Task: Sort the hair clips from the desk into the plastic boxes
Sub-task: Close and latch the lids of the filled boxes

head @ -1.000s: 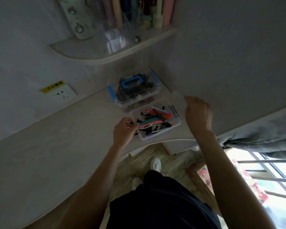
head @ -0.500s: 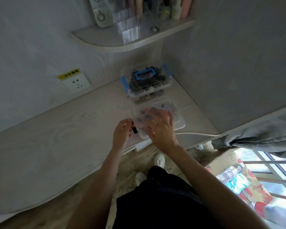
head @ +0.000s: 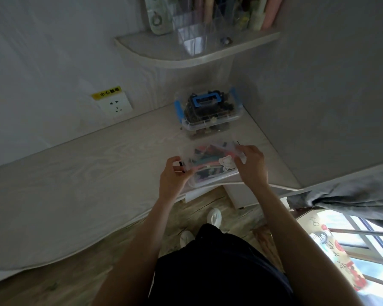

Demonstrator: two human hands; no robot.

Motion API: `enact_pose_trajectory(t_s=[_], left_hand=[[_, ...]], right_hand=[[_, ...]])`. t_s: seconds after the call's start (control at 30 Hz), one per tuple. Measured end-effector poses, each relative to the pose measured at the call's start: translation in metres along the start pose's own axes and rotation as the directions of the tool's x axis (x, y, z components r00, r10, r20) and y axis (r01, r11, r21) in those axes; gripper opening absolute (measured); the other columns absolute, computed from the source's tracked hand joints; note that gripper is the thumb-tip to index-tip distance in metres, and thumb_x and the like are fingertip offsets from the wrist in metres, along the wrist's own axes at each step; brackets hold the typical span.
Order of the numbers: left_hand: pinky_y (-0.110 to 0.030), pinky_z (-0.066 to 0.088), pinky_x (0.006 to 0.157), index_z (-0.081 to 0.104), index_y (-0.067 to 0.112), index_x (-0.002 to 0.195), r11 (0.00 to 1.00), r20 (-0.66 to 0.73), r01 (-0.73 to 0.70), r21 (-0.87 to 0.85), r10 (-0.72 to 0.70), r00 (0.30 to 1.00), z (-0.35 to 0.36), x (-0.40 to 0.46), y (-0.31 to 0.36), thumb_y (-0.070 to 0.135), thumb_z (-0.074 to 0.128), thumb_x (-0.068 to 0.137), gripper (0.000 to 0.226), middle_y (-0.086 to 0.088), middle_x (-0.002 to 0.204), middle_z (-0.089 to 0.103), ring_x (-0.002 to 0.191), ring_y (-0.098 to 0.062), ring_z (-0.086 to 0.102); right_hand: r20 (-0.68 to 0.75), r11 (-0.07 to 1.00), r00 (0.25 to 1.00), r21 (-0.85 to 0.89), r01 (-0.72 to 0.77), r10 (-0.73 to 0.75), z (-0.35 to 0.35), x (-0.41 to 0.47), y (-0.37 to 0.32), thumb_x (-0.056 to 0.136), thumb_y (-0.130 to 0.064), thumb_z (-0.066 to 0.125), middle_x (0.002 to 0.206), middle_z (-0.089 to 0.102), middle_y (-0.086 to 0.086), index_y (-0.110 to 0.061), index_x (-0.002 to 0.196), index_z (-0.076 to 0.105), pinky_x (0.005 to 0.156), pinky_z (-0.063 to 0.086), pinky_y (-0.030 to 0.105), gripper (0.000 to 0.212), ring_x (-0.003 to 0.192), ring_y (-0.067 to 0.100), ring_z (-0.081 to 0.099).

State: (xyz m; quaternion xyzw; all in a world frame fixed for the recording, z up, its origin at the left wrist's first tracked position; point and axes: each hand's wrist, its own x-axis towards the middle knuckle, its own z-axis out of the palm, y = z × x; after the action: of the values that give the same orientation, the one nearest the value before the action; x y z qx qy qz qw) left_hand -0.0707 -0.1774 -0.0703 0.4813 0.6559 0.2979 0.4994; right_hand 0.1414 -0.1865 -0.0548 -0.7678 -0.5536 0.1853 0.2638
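Head view: left hand (head: 174,176) and right hand (head: 251,165) grip clear box (head: 208,173) ends at surface (head: 75,173) front edge, frame centre; open surface leftward.

Pale wood-grain bench (head: 80,173), carrying clear lidded plastic box (head: 210,173) between the hands; blue-latched clear box (head: 208,111) just beyond.

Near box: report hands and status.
Left hand and right hand grip the near box, lid on, clips inside. Far box closed behind. Nothing blocking.

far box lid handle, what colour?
Blue. The handle on the far plastic box shows in the head view, matching its blue side latches.
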Motion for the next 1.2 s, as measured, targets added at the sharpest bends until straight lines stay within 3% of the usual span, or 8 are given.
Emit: enact_pose_trajectory(t_s=[0.33, 0.47, 0.6, 0.67, 0.77, 0.87, 0.97, 1.2], left_hand=[[-0.006, 0.046, 0.054, 0.050, 0.022, 0.110, 0.999, -0.027, 0.035, -0.015, -0.035, 0.999, 0.001, 0.003, 0.006, 0.024, 0.078, 0.072, 0.047, 0.009, 0.081, 0.062, 0.068, 0.000, 0.058], [-0.027, 0.049, 0.077, 0.057, 0.023, 0.117, 0.999, -0.215, 0.035, 0.040, -0.025, 0.976, -0.030, 0.011, -0.015, 0.026, 0.074, 0.076, 0.044, 0.000, 0.105, 0.059, 0.088, -0.013, 0.057], [-0.042, 0.047, 0.096, 0.044, 0.011, 0.132, 0.951, -0.138, 0.269, -0.150, -0.290, 0.947, -0.048, 0.019, -0.028, 0.020, 0.072, 0.079, 0.061, -0.008, 0.121, 0.054, 0.109, -0.026, 0.056], [-0.038, 0.050, 0.088, 0.046, 0.006, 0.132, 0.897, -0.069, 0.339, -0.285, -0.371, 0.926, -0.047, 0.019, -0.030, 0.015, 0.069, 0.082, 0.055, -0.011, 0.110, 0.061, 0.098, -0.028, 0.060], [-0.029, 0.046, 0.072, 0.060, 0.008, 0.118, 0.906, -0.116, 0.268, -0.326, -0.320, 0.940, -0.041, 0.013, -0.028, 0.011, 0.067, 0.082, 0.038, -0.006, 0.092, 0.065, 0.083, -0.021, 0.061], [-0.021, 0.042, 0.066, 0.062, 0.014, 0.117, 0.995, -0.279, 0.092, 0.047, -0.076, 0.957, -0.033, -0.001, -0.019, 0.021, 0.061, 0.087, 0.031, -0.001, 0.090, 0.062, 0.077, -0.013, 0.058], [-0.026, 0.035, 0.067, 0.054, 0.014, 0.126, 0.915, -0.300, -0.022, 0.402, 0.155, 0.941, -0.030, -0.009, -0.018, 0.026, 0.051, 0.093, 0.035, -0.006, 0.093, 0.056, 0.078, -0.018, 0.054], [-0.028, 0.037, 0.064, 0.052, 0.011, 0.128, 0.827, -0.273, -0.065, 0.559, 0.257, 0.927, -0.030, -0.005, -0.024, 0.025, 0.049, 0.095, 0.037, -0.014, 0.101, 0.061, 0.082, -0.029, 0.060]], right_hand=[[0.089, 0.954, 0.965, 0.157, -0.258, 0.246, -0.004, 0.010, 0.003, 0.082, -0.012, 0.064, 0.094, 0.071, 0.013, -0.010, 0.103, 0.068, 0.068, 0.041, 0.023, 0.022, 0.080, 0.022, 0.063], [0.183, 0.960, 0.965, 0.174, -0.221, 0.189, 0.010, -0.004, -0.012, 0.076, -0.015, 0.072, 0.096, 0.061, 0.007, -0.008, 0.103, 0.067, 0.073, 0.041, 0.024, 0.028, 0.084, 0.019, 0.058], [0.499, 0.655, 0.767, 0.428, -0.623, 0.403, 0.029, 0.004, -0.026, 0.080, -0.009, 0.068, 0.106, 0.054, 0.012, -0.011, 0.120, 0.046, 0.068, 0.047, 0.031, 0.046, 0.086, 0.023, 0.057], [0.542, 0.551, 0.728, 0.485, -0.679, 0.420, 0.033, 0.011, -0.024, 0.082, -0.003, 0.063, 0.104, 0.055, 0.014, -0.011, 0.123, 0.044, 0.058, 0.047, 0.025, 0.047, 0.076, 0.022, 0.057], [0.402, 0.731, 0.834, 0.424, -0.534, 0.377, 0.035, 0.005, -0.026, 0.081, -0.005, 0.062, 0.091, 0.061, 0.011, -0.002, 0.112, 0.059, 0.059, 0.048, 0.024, 0.031, 0.073, 0.021, 0.058], [0.224, 0.991, 0.968, 0.050, -0.125, 0.110, 0.038, -0.012, -0.027, 0.084, -0.024, 0.061, 0.090, 0.060, 0.008, -0.008, 0.108, 0.059, 0.066, 0.045, 0.029, 0.029, 0.082, 0.024, 0.057], [0.225, 0.999, 0.974, -0.043, -0.001, 0.010, 0.038, -0.021, -0.026, 0.089, -0.024, 0.057, 0.114, 0.059, 0.015, -0.009, 0.134, 0.043, 0.083, 0.049, 0.038, 0.049, 0.102, 0.030, 0.057], [0.147, 0.991, 0.988, -0.114, 0.072, -0.055, 0.035, -0.036, -0.032, 0.092, -0.015, 0.052, 0.129, 0.056, 0.016, -0.010, 0.144, 0.028, 0.097, 0.041, 0.042, 0.057, 0.114, 0.032, 0.053]])
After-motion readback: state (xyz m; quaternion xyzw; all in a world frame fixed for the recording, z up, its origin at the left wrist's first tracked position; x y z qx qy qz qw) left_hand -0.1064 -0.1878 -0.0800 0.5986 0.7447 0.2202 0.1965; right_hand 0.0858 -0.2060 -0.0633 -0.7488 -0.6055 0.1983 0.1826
